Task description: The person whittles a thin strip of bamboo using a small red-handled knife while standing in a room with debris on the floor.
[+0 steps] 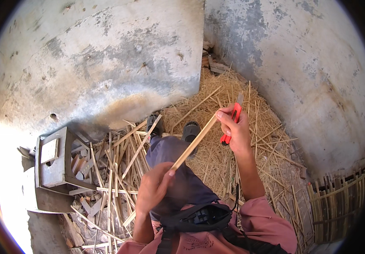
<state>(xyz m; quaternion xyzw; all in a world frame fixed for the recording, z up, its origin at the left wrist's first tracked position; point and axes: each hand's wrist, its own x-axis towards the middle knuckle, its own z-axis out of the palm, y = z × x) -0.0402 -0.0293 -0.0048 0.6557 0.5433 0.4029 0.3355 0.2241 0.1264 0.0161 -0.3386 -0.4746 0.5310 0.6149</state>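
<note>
Work on the strip (195,142) looks to be partway along: it is held up slantwise between the hands, above the lap, and the knife (236,113) is out with its blade bared, yet the blade points up and away from the wood, so no cut is being made. Whether this piece is already trimmed I cannot tell. Shavings (237,169) cover the floor to the right, suggesting much paring is done; loose strips (116,163) lie piled to the left, though which of them are finished doesn't show. The right hand (239,133) does two jobs — thumb and forefinger pinch the strip's upper end while the other fingers keep the knife against the palm. The left hand (153,186) is closed lower down, thumb pressed on the strip, its other fingers mostly hidden — a pale length beyond the forearm lines up, but may be another piece.
</note>
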